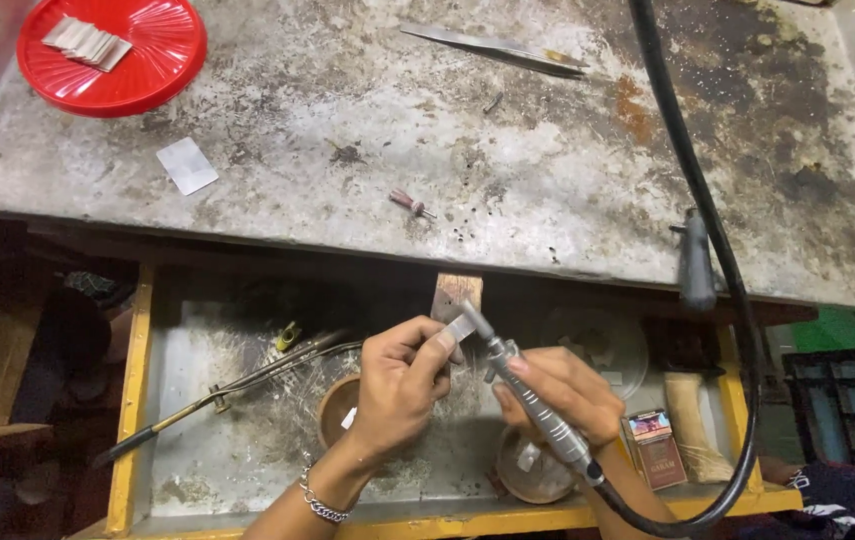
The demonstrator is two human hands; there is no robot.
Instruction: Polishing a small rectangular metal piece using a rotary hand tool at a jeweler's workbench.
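At lower centre of the frame, the left hand (399, 385) pinches a small flat silver metal piece (459, 328) between thumb and forefinger, holding it against the end of a wooden bench peg (457, 293) that juts from the bench edge. A chain bracelet (321, 503) sits on that wrist. The right hand (557, 392) has its fingers wrapped around a rotary tool handpiece (530, 400), held pen-fashion, its tip touching the metal piece. A thick black flexible shaft (717, 260) runs from the handpiece's rear, loops through the lower right and climbs to the top edge.

Both hands work over an open yellow-rimmed drawer (133, 400). In it: a brass torch (227, 388) lying to the left, a small round bowl (335, 408) just beside the left hand, a second bowl (527, 470) under the right wrist, and a small printed box (653, 445) at right.

Above, the stained metal bench top (507, 160) carries a red plate (112, 52) of stacked silver strips (87, 42) at upper left, a loose square of sheet metal (187, 165) below it, tweezers (497, 47) at top centre, and a small pink-handled bur (410, 203) near the middle.
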